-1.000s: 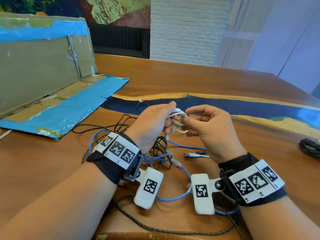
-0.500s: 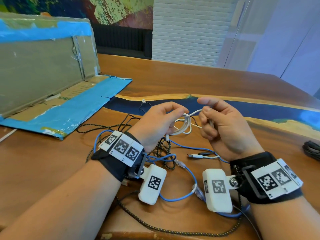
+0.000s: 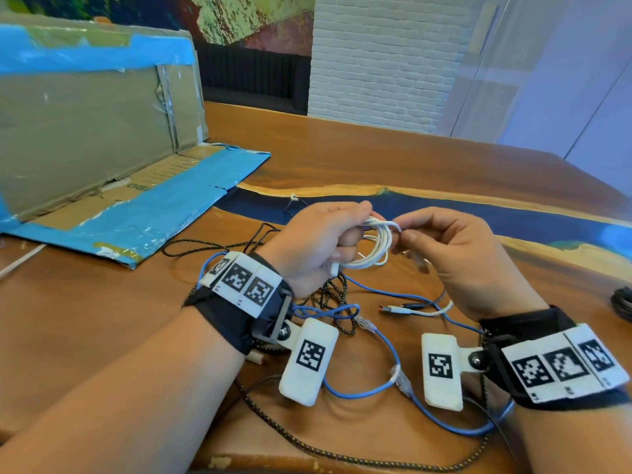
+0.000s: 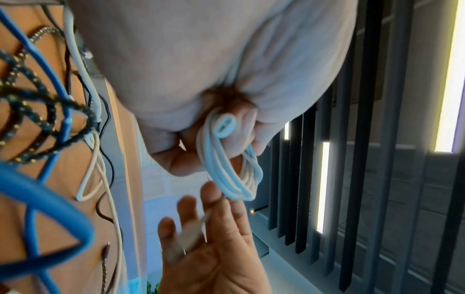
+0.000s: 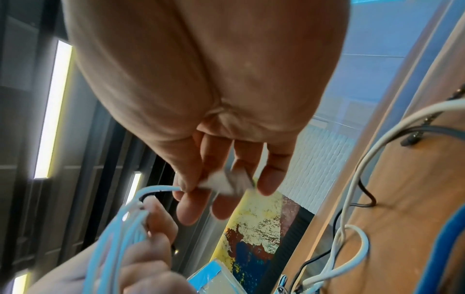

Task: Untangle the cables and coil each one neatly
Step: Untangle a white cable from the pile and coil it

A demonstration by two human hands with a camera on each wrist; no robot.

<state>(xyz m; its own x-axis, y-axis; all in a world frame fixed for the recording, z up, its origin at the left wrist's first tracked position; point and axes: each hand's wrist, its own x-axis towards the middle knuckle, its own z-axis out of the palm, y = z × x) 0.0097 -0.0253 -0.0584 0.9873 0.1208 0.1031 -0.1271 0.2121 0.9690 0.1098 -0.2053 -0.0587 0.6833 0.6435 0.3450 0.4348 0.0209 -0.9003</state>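
White cable [image 4: 227,165] plug end-on, wrist view only.

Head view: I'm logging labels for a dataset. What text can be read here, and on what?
On the cardboard flap: a few printed letters, upside down and cut off by tape, too unclear to read.
On the wrist tags: only black-and-white code patterns, no words.

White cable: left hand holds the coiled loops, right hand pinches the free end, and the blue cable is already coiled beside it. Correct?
Not quite. The blue cable is not coiled; the head view shows it strung loose across the table. The rest holds: left hand grips the white cable, right hand pinches its end.
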